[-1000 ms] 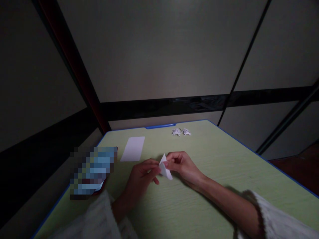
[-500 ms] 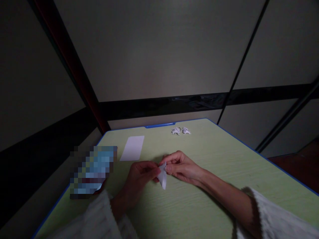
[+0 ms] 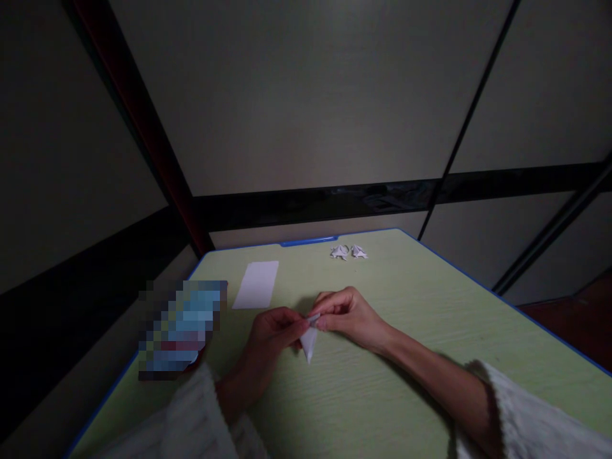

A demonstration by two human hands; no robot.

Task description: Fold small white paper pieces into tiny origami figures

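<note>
Over the middle of a pale green table [image 3: 392, 382] I hold a small folded white paper piece [image 3: 308, 343], its point hanging down toward me. My left hand [image 3: 272, 335] pinches its upper left edge with closed fingers. My right hand [image 3: 351, 315] pinches the top of it from the right, fingertips pressed together. Both wrists wear fuzzy white sleeves.
A flat white paper sheet [image 3: 256, 284] lies on the table beyond my left hand. Two small folded white paper figures [image 3: 349, 252] sit near the far edge. A blurred blue object [image 3: 180, 328] rests at the table's left edge. A panelled wall rises behind.
The folded paper has been turned in my fingers: its wide face showed a second ago, now it hangs narrower with its tip pointing down. Both hands stayed at the same spot.
</note>
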